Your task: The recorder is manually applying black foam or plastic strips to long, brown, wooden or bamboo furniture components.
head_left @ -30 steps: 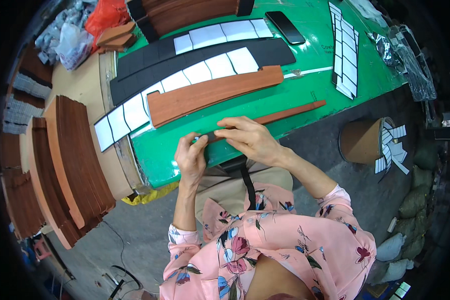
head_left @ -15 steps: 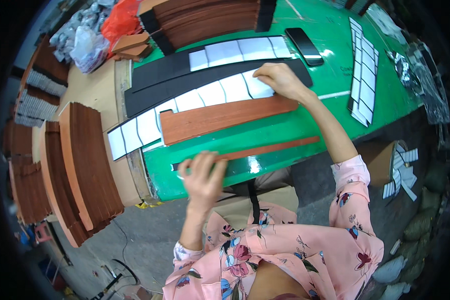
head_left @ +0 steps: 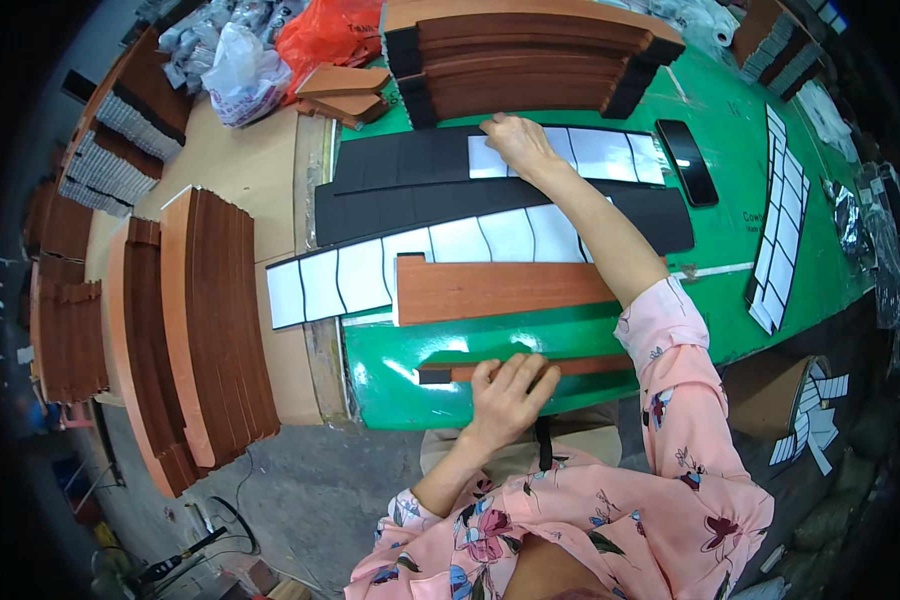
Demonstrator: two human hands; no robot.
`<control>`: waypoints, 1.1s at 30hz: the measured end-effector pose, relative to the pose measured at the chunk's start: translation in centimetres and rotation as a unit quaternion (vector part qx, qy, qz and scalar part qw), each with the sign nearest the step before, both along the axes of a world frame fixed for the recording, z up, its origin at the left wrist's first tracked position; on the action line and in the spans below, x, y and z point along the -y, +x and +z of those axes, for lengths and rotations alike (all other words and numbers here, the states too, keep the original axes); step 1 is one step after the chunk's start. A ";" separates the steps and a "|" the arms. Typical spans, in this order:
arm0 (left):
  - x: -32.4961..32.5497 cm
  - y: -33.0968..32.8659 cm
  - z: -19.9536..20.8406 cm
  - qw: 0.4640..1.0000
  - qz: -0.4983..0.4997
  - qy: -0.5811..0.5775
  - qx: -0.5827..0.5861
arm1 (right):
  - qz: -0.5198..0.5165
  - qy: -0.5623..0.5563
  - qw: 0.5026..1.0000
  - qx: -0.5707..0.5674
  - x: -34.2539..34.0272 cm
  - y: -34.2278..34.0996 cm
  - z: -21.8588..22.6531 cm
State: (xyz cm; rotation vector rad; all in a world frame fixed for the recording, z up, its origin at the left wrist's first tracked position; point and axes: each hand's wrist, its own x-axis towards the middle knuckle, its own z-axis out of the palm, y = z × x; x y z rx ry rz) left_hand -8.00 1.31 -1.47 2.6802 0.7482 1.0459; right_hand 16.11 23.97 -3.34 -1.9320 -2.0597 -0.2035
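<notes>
My left hand lies at the front edge of the green table, its fingers bent over a narrow reddish-brown strip with a black pad on its left end. Farther back, my right hand is at the left end of a white-backed row on a black sheet. Its fingertips are pinched together; anything between them is too small to make out. Between the hands lie a flat brown board and a longer white-backed row, partly covered by my right forearm.
Behind stands a stack of curved brown boards with black ends. A phone and white-backed strips lie to the right. More brown boards are stacked at left, near plastic bags. A bin with white scraps stands below right.
My right hand has moved back and left, from the longer white row to the shorter one. My left hand has settled onto the narrow strip. The whole view has shifted.
</notes>
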 end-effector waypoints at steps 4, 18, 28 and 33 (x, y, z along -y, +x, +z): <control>0.0 -0.3 -0.5 1.000 -0.002 -0.001 0.014 | 0.026 0.037 0.998 0.043 -1.6 0.5 -1.9; -0.2 -0.3 -1.2 0.999 0.004 0.023 0.022 | -0.113 0.057 0.991 -0.052 -2.6 -0.5 -1.7; 0.0 -0.3 -1.2 0.999 0.005 0.027 0.030 | -0.076 -0.029 0.993 -0.080 -1.8 0.4 -1.3; -0.1 -0.2 -1.3 0.999 0.006 0.032 0.028 | -0.064 -0.021 0.997 -0.045 -2.1 0.3 -1.4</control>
